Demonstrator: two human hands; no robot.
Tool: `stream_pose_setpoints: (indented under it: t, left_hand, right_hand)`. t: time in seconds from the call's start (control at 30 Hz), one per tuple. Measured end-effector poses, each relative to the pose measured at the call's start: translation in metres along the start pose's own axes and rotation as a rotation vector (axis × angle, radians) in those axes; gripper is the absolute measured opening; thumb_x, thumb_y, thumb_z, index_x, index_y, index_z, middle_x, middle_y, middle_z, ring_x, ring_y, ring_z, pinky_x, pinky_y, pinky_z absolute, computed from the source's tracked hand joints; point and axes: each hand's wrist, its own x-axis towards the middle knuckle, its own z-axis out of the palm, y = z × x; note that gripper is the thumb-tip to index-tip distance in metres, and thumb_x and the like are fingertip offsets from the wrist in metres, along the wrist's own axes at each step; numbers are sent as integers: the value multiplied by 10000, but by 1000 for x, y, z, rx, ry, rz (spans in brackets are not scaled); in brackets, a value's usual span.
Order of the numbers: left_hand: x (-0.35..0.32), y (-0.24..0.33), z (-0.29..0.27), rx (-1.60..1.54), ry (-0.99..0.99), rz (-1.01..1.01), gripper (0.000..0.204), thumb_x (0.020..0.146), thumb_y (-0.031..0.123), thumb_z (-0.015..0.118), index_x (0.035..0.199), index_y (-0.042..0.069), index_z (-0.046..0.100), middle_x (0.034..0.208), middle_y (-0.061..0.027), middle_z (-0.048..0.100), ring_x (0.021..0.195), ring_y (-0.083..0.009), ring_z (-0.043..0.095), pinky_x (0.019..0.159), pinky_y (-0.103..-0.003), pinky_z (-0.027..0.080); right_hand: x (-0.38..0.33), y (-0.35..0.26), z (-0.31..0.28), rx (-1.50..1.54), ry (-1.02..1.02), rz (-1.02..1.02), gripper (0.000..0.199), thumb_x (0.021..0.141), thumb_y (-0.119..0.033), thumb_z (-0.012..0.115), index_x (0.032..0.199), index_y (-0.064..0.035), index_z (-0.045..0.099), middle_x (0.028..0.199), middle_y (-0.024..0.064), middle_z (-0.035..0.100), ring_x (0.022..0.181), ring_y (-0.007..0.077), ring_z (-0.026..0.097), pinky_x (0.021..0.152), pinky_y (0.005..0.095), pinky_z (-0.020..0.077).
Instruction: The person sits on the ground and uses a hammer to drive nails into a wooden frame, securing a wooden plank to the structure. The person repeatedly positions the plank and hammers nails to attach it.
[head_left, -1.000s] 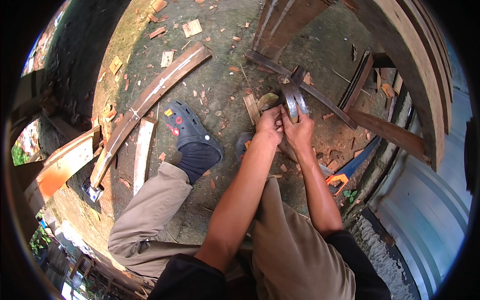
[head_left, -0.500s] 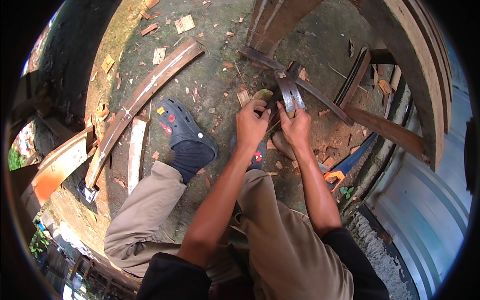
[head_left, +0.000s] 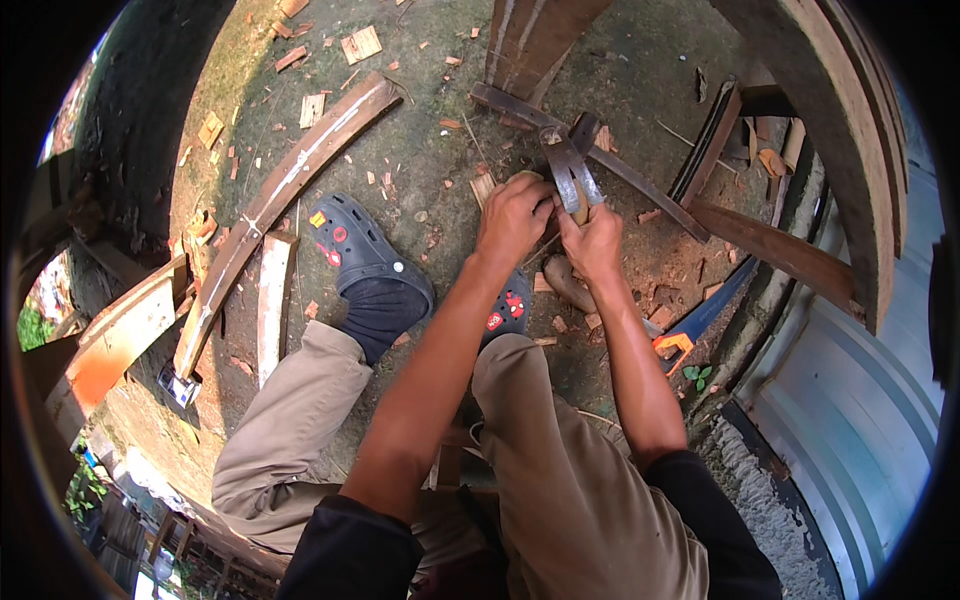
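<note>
My right hand is closed round the lower end of a claw hammer, near a bit of pale wooden handle. The hammer's shiny forked claw points back toward my fingers, and its dark head lies over a narrow dark wooden bar. Just left of it, my left hand has its fingers pressed together in a pinch. What they hold, if anything, is hidden. The two hands are close together, with the fingertips almost meeting below the claw.
A handsaw with an orange handle lies to the right. Curved wooden pieces rest on the left, and a large wooden frame stands at the upper right. Wood chips are scattered about. A clog covers my left foot.
My left hand has turned, so its back now covers more of the fingers. The hammer has shifted slightly left and up in the picture, still in my right hand.
</note>
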Motion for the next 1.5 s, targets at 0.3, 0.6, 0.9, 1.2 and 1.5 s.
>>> stream_pose_setpoints:
  t: [0.3,0.6,0.9,1.2,1.5]
  left_hand:
    - [0,-9,-3,-157,15,-51,171,755,48,787,925,37,772,980,-102,704,917,-273,685,817,-376,538]
    - [-3,-17,-11,-411,-59,-305,184,901,125,751,1048,19,776,992,-90,711,966,-166,645,915,-298,476]
    - [3,-22,6,-392,-89,-237,183,900,121,753,1060,35,776,975,-69,659,928,-167,625,839,-289,480]
    - [0,-13,2,-174,-40,-63,179,846,86,769,1022,59,783,930,-85,657,863,-227,647,771,-326,501]
    - [10,-22,-13,150,-66,372,221,779,59,765,997,95,764,964,-64,694,875,-273,662,763,-381,543]
  right_hand:
    - [-17,-17,-13,153,3,196,397,876,-278,778,1105,18,645,860,216,700,794,302,708,705,402,534]
    - [-48,-23,-36,301,157,359,368,976,-323,697,1106,17,643,824,7,601,729,76,533,633,263,452]
    - [-72,-10,-28,287,125,382,349,983,-310,685,1082,20,629,822,8,592,754,87,528,660,280,462]
    - [-68,-15,-22,277,67,425,385,970,-333,698,1085,27,627,818,31,598,753,94,526,665,289,468]
    - [-65,-26,-28,267,46,398,379,991,-338,656,1085,27,622,770,65,587,712,129,536,640,314,459]
